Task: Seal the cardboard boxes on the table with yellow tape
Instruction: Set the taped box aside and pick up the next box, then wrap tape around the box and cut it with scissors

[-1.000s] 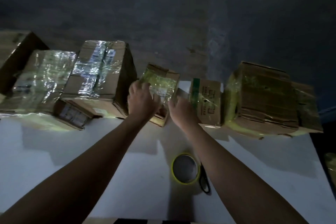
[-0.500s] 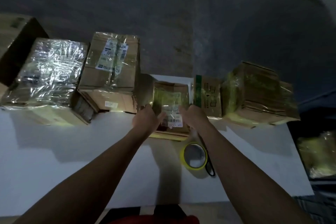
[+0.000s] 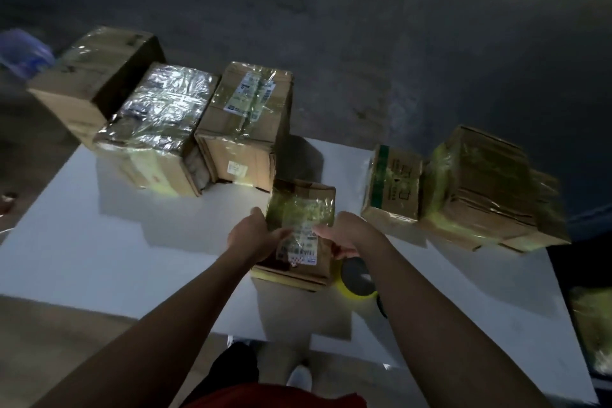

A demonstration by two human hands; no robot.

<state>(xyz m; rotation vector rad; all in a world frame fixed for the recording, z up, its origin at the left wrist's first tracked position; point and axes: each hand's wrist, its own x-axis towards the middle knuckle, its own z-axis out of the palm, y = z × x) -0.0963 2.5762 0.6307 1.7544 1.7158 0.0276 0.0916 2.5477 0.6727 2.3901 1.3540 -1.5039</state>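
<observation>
while both grips clasp it, the small cardboard box (image 3: 299, 228) stands low in the centre of the frame and seems to rest on the white surface (image 3: 132, 258). the left grip (image 3: 253, 235) curls on its left edge and the right grip (image 3: 344, 235) on its right. it looks light and stiff enough for a side hold. the glossy film across its top is probably slippery, so bare cardboard edges are the safer purchase. the yellow tape roll (image 3: 356, 288) lies just lower right of it, partly behind the right forearm.
</observation>
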